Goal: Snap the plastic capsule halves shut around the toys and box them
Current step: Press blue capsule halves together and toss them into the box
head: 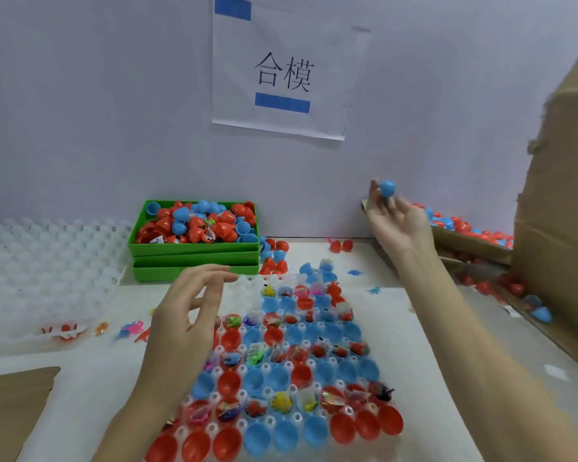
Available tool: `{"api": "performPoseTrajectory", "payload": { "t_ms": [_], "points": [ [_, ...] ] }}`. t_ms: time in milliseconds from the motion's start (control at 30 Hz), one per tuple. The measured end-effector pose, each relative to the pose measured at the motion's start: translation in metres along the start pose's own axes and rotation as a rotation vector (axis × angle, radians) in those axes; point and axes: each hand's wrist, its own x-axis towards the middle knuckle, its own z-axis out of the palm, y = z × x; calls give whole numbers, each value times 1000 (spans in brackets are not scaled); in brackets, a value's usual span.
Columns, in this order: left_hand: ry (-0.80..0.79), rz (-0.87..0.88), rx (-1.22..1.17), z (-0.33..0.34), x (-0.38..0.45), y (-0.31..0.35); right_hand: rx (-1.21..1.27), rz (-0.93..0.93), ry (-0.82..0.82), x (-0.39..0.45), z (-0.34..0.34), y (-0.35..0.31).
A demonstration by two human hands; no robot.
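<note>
Capsule (387,189) is heading for the box (474,240), pinched in the right hand (397,225); left hand (187,315) is hovering spread over a tray (317,368) holding dozens of unclosed halves

Before us on the white table (424,345) lies the clear plastic dimpled tray (281,371), red and blue capsule halves (314,431) and small toys (282,402) seated in its cells. Behind it, against the wall, we find stacked green plastic bins (194,258), the top one heaped with loose halves. Left of those lies a stack of spare dimpled trays (47,271). At right stands the brown cardboard box (561,195), closed capsules (467,228) in it. A paper sign (287,71) hangs on the wall behind
</note>
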Motion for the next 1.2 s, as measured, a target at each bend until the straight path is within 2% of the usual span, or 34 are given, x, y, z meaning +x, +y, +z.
{"api": "performPoseTrajectory", "payload": {
  "t_ms": [67,100,200,400,533,700,767,833,900,967,1200],
  "points": [
    [8,-30,-17,-1,1,1,110,-91,3,18,4,-24],
    [8,-46,-29,-1,1,1,66,-110,20,24,2,-28],
    [4,-77,-31,-3,2,4,-224,-79,32,26,-18,-16],
    [-9,-99,74,-4,3,1,-600,101,-47,-5,-62,37],
    [-54,-99,172,-6,4,-9,-1174,-2,-106,-29,-73,68],
    [-76,-115,251,-8,5,-16,-2058,-292,-327,-38,-76,85],
    [-78,-115,263,-7,5,-16,-2213,-270,-467,-37,-70,85],
    [-75,-116,267,-7,5,-16,-2367,-170,-626,-35,-67,86],
    [-75,-120,266,-6,4,-16,-2523,-88,-719,-33,-68,91],
    [-78,-123,270,-7,5,-15,-2599,-93,-740,-32,-71,95],
    [-96,-131,284,-7,4,-14,-2533,-191,-771,-30,-70,99]
  ]
}}
